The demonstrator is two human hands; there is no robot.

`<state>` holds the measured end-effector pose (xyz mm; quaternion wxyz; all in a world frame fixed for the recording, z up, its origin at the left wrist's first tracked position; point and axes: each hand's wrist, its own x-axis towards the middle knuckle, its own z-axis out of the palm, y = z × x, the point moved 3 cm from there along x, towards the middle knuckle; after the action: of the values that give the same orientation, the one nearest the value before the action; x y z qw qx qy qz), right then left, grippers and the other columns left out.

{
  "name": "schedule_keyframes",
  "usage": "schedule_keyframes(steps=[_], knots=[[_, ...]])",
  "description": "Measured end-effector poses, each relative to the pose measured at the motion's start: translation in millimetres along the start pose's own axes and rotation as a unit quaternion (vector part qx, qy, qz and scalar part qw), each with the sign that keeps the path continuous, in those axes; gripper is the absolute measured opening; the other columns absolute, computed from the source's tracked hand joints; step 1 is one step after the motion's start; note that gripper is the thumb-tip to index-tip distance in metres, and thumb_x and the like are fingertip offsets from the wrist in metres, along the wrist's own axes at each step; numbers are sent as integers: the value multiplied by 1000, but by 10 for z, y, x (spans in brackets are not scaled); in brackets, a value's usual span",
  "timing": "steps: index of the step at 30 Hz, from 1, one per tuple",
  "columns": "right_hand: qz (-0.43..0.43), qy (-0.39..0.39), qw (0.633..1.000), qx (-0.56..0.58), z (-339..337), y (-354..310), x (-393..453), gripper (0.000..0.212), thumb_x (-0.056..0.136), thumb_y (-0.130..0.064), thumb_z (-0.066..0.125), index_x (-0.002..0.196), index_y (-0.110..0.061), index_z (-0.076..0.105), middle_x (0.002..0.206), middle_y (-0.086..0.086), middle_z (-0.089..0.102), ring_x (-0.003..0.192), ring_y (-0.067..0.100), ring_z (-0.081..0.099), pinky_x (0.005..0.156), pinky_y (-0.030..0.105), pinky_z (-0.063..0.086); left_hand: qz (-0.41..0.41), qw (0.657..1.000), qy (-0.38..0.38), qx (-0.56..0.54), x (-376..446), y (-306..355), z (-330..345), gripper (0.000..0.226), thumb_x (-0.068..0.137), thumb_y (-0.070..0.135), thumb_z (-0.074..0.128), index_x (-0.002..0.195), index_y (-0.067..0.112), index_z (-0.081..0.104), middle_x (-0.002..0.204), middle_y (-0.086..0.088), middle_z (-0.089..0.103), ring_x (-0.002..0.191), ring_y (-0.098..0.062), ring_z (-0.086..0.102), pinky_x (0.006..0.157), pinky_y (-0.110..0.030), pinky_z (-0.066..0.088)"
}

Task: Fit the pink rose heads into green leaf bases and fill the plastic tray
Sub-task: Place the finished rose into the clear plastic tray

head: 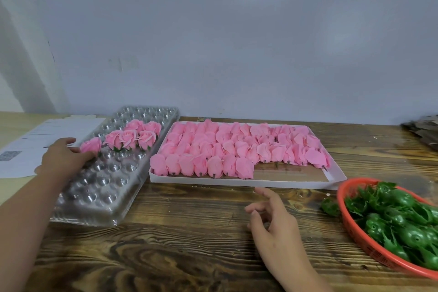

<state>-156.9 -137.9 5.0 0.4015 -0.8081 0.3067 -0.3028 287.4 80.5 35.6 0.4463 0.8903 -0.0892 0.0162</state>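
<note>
my right hand (272,218) hovers nearest, over the bare wooden table (189,256), fingers loosely spread and holding nothing. i judge it is free so it can go either way for the next parts: right to the red basket (350,227) of green bases (403,223), or far to the white box (237,182) of rose heads (237,149). the basket sits at the near right edge, in easy reach of this hand, and one base (330,207) lies on the table just beside its rim.

to the left, my left hand (62,161) lies on the clear plastic tray (99,197), its fingers curled around the stem end of an assembled rose (91,145) that i am setting into a cup. i cannot tell whether the rose is seated yet. five finished roses (132,137) stand in the cups just beyond it, toward the tray's far end, so most of the tray is not yet filled and the task looks early on.

the box lies just right of the tray, its heads in rows with stems pointing near; the near right corner is bare, which suggests i draw from that side.

nothing blocks either reach. a printed sheet (35,144) lies far left, partly under the tray's side, and some grey-brown stuff (424,130) lies at the far right edge, too unclear to name. a plain pale wall (213,42) stands behind.
</note>
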Motion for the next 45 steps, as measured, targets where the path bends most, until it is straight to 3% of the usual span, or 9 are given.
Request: schedule_keyframes(steps=[15,18,21,24,28,31,35,38,45], knots=[[6,-8,1000,1,7,-19,5,49,93,-16,56,120,-54,37,102,-31,63,72,7,66,68,21,51,-3,999,39,-27,-225,186,-69,88,76,18,89,149,9,42,136,-22,59,120,-41,58,103,-52,46],[3,-5,1000,3,6,-16,13,49,93,-17,57,116,-55,38,100,-33,62,81,1,64,68,13,48,42,986,132,-89,-542,380,-87,74,71,28,73,140,11,51,127,-16,61,112,-34,60,99,-49,49],[-1,-1,1000,10,3,-15,21,45,92,-18,60,116,-51,41,98,-35,62,88,-6,61,71,5,43,122,963,172,-170,-1028,649,72,35,83,16,61,118,19,62,98,-7,62,82,-24,59,79,-32,52],[-2,17,999,27,-38,-47,29,36,91,-19,63,120,-37,51,93,-34,64,85,-5,62,70,5,43,187,954,115,-207,-1556,919,403,15,91,5,61,90,19,63,75,3,60,67,-15,54,58,-12,46],[-21,45,998,35,-278,-208,85,25,90,-17,65,97,-40,59,85,-25,69,80,-2,65,70,9,45,218,955,-73,-187,-2180,964,918,20,91,19,72,74,22,62,63,7,58,59,-3,51,60,-18,44],[-53,55,997,-3,-655,-360,154,25,89,-18,65,87,-42,62,83,-26,69,75,-4,63,67,11,45,252,947,-145,-135,-2361,893,1150,35,95,28,69,63,18,59,54,8,54,53,-4,48,55,-19,39],[-41,35,985,-164,-1286,-419,297,18,84,-17,66,85,-35,65,74,-18,67,66,-2,62,59,12,41,267,944,-161,-109,-2317,849,1190,51,98,27,63,57,8,40,51,10,36,51,-5,34,54,-25,30],[41,9,952,-304,-1690,-320,456,16,82,-17,67,80,-32,65,78,-14,67,76,9,65,67,29,49,277,939,-171,-110,-2318,830,1208,52,99,26,63,55,15,38,51,11,35,51,-4,35,52,-22,29],[165,-220,852,-446,-1982,-150,503,11,76,-28,68,69,-33,73,73,-10,72,73,5,65,65,23,50,279,938,-172,-112,-2301,825,1229,53,99,25,62,54,15,34,50,9,33,50,-5,33,51,-20,30]])
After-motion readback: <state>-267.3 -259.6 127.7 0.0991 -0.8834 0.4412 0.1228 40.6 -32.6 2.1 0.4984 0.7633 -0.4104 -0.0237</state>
